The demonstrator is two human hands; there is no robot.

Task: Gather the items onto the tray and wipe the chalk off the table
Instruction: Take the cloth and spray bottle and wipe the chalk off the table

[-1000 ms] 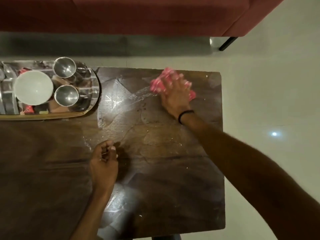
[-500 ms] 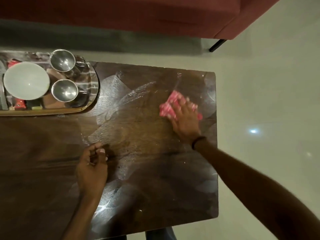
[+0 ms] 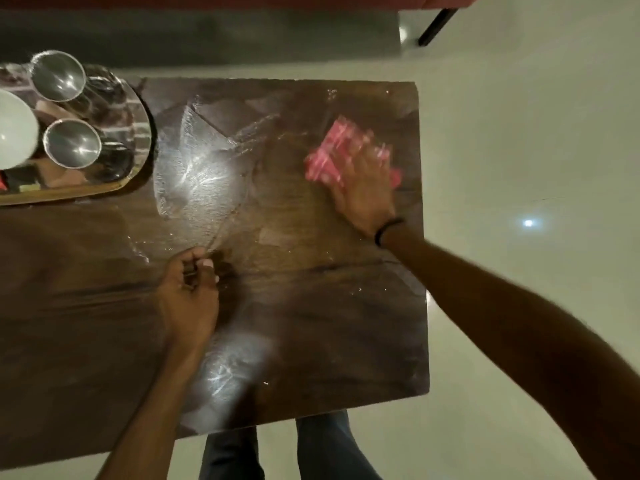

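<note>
A pink cloth point(image 3: 325, 150), blurred by motion, lies on the dark wooden table point(image 3: 311, 323) near its far right corner. My right hand point(image 3: 363, 188) presses flat on it with fingers spread. White chalk smears point(image 3: 197, 174) cover the table's middle, and another patch point(image 3: 225, 372) sits near the front edge. My left hand point(image 3: 188, 296) rests on the table with fingers curled in, and nothing shows in it. The mirrored tray point(image 3: 69, 195) at the far left carries two steel cups point(image 3: 57, 76) point(image 3: 72, 143) and a white bowl point(image 3: 14, 129).
The table's right edge drops to a pale floor just beyond the cloth. A dark sofa leg point(image 3: 433, 26) stands on the floor at the back right. My legs point(image 3: 277, 452) show below the front edge.
My right hand has swept the cloth from the far edge towards the right side and nearer to me. My left hand has stayed where it was.
</note>
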